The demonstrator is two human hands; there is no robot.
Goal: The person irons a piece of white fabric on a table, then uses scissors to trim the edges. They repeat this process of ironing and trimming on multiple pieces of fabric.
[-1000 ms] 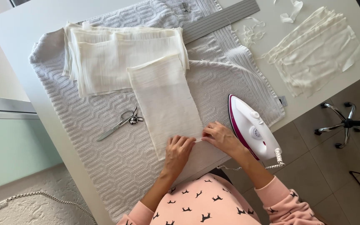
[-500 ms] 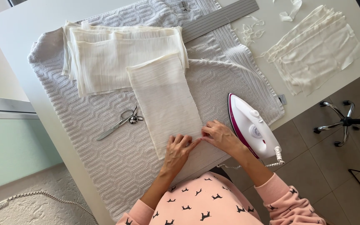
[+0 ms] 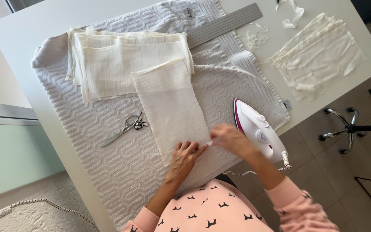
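A cream fabric strip [image 3: 170, 107] lies lengthwise on the grey quilted mat [image 3: 108, 163], its near end at about six o'clock of the mat, just in front of the person. The left hand [image 3: 184, 158] rests flat on that near end with fingers together, pressing the cloth down; the right hand [image 3: 228, 138], slightly blurred, pinches the strip's near right corner at about four o'clock of the piece, seemingly turning its edge. By the look of it the work on this piece is early: only the near edge is being handled, the rest of the strip lies plain, and the white-and-magenta iron [image 3: 258, 131] sits just beside the right hand, untouched. A stack of similar cream pieces [image 3: 121, 66] waits at eleven o'clock, partly under the strip's far end, and another loose pile of cloth [image 3: 318, 58] lies at two o'clock on the white table [image 3: 35, 38], so much appears left. Scissors [image 3: 123, 129] lie at nine o'clock of the strip, a grey ruler [image 3: 224, 25] at twelve. No box, bin or basket shows; the cloth sits in open heaps
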